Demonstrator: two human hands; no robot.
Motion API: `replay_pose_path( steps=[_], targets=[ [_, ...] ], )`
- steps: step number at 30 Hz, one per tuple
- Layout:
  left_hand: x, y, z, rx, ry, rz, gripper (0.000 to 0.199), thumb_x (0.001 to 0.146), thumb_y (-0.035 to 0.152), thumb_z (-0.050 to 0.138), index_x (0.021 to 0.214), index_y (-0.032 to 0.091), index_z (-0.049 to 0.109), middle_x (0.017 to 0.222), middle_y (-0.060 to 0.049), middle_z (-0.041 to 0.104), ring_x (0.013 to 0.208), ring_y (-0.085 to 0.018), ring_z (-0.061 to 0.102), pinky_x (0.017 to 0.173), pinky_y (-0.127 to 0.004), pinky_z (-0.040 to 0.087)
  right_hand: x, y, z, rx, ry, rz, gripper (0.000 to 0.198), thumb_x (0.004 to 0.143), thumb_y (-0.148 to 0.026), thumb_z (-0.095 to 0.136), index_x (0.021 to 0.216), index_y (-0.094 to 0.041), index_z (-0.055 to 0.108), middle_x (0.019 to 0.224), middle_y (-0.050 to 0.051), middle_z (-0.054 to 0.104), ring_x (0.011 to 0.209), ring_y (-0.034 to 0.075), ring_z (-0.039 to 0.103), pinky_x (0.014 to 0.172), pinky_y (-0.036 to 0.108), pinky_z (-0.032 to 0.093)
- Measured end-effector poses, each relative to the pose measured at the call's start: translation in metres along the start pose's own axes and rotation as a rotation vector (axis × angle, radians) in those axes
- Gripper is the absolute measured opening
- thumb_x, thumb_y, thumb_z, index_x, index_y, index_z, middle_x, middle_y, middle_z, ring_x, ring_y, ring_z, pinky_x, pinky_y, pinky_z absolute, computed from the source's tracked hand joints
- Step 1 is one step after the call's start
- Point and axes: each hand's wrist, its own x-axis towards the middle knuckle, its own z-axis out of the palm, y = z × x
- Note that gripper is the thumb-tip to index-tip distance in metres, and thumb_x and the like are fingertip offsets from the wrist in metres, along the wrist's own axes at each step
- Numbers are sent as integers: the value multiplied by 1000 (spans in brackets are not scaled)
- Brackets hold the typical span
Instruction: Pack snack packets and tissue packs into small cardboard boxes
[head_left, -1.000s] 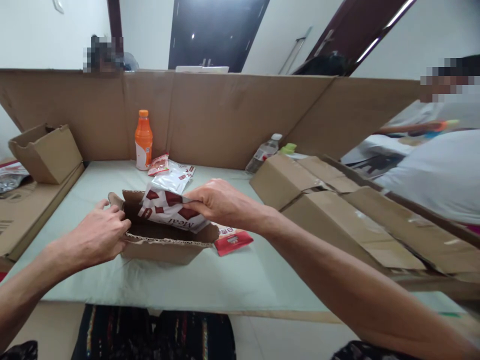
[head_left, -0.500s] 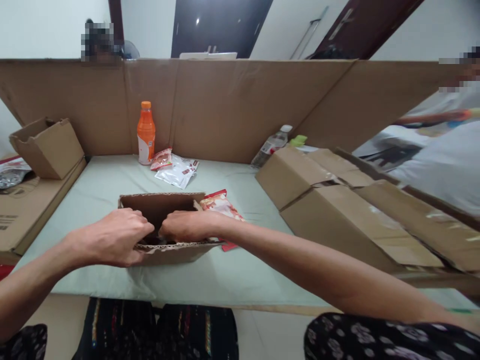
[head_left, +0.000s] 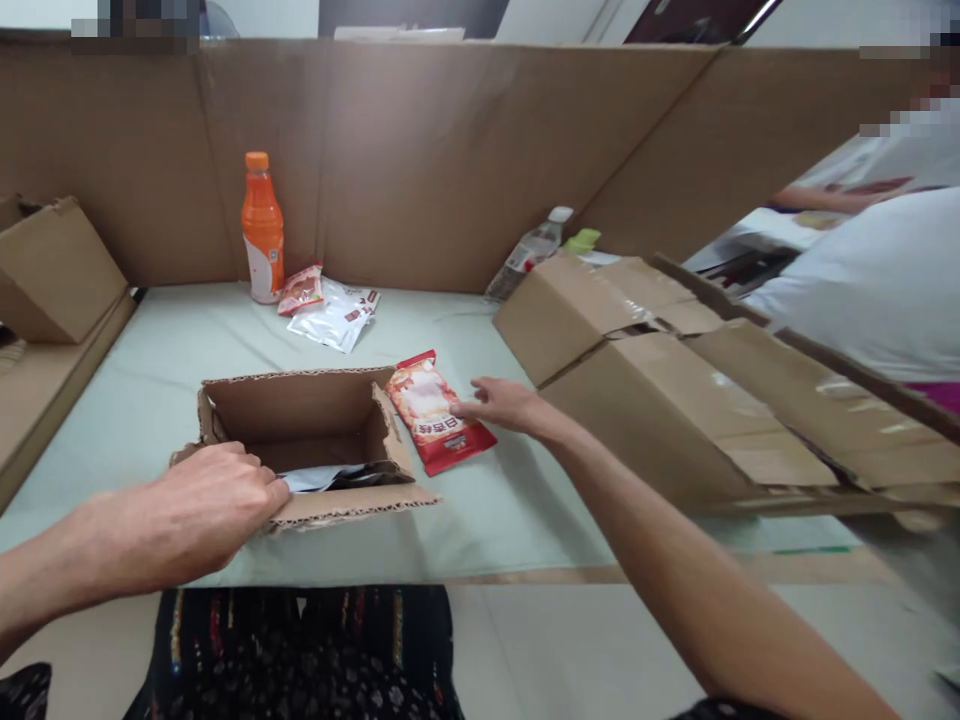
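While lengthwise far-left to near-right, red packet beside spread right hand

Brown cardboard partition is standing along the far side of the table; a pale green cover is spanning the top. Behind, white wall is flanking a dark panel and a maroon door, bright strip gleaming at its edge. Pale floor is showing below.

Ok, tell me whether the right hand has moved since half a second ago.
Yes: the right hand left the open box and moved right, closer to the taped cartons.
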Motion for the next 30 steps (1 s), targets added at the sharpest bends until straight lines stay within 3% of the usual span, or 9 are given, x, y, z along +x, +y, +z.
replay_pose_path(
  steps=[4,8,10,14,17,19,22,25,30],
  targets=[
    [-1,6,1,2,31,-21,30,81,-10,56,78,19,63,76,-4,69,69,-22,60,63,-32,36,-18,6,29,138,-136,310,28,72,-43,79,77,-16,73,63,9,73,54,22,67,52,31,53],
    [-2,9,-2,-3,27,-56,33,76,-14,54,77,18,62,76,-3,69,70,-22,61,63,-32,36,-23,-24,18,253,-108,370,29,81,-40,68,96,-16,75,87,8,80,74,24,75,66,34,61],
    [-3,8,-1,12,43,-52,34,71,-14,53,77,18,61,74,-3,69,69,-22,61,63,-32,35,-22,-50,-1,310,114,253,26,81,-39,70,99,-21,74,93,6,80,80,22,74,72,35,61],
    [-3,2,11,44,100,-28,33,69,-12,53,80,19,62,77,-3,70,71,-24,63,63,-32,37,-19,-125,-36,434,641,-208,20,82,-30,80,97,-27,67,86,0,73,74,17,69,67,30,58],
    [-4,-2,22,43,181,-22,30,73,-10,53,80,19,61,78,-4,71,73,-24,65,65,-33,40,-12,-180,-38,373,692,-504,19,86,-19,77,97,-27,63,83,-3,68,69,13,65,62,25,53],
    [-3,-4,30,6,211,-40,27,78,-7,52,79,19,61,78,-4,71,73,-24,66,68,-34,43,-7,-205,-28,269,563,-705,15,91,-13,68,97,-26,62,84,-3,68,69,12,64,62,24,51],
    [-2,-6,40,-75,281,-53,26,82,-3,51,85,18,65,88,-5,75,83,-23,70,77,-33,50,-3,-222,-9,-6,212,-879,18,98,-10,50,95,-22,63,84,2,72,72,14,63,63,25,47],
    [0,-10,45,-84,366,-39,37,79,-2,50,104,17,69,108,-9,77,103,-26,71,92,-37,54,-3,-228,3,-321,-153,-744,26,97,-8,44,100,-19,67,83,6,72,73,16,62,63,27,42],
    [-1,-10,42,-41,205,-119,34,77,-3,50,100,14,69,102,-14,78,96,-32,75,85,-45,59,1,-237,10,-577,-583,-486,27,91,-5,51,105,-18,71,91,8,76,75,19,66,60,31,33]
  ],
)
